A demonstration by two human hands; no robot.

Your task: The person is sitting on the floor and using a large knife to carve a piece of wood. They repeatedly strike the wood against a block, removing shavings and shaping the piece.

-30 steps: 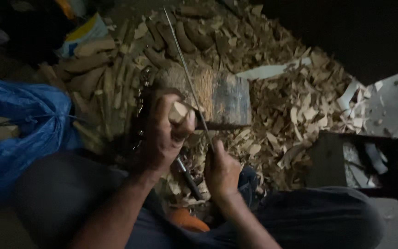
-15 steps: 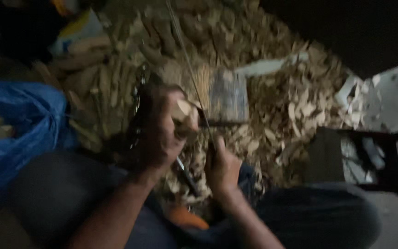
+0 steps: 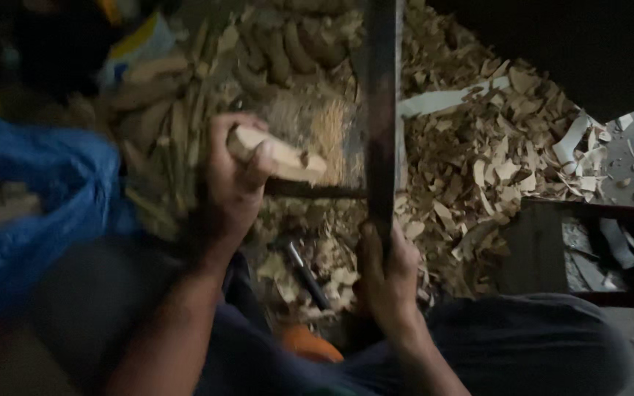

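Gripping a pale wooden piece point(image 3: 279, 155) in my left hand point(image 3: 230, 183), I have the fingers wrapped tight round its near end while the far end pokes out to the right over the chopping block point(image 3: 315, 126). My right hand point(image 3: 389, 282) is closed round the handle of a long dark blade point(image 3: 381, 110), which stands nearly upright in the middle of the view, its flat reaching up to the far edge. The blade is just right of the wooden piece; whether the two touch I cannot tell. Beyond and to the right lies a thick heap of wood chips point(image 3: 493, 161). A blue bag point(image 3: 34, 198) sits at the left, near my left arm. Between my knees, on the ground, lies a small dark tool point(image 3: 307, 276) among the shavings. A dark crate point(image 3: 588, 249) stands at the right.
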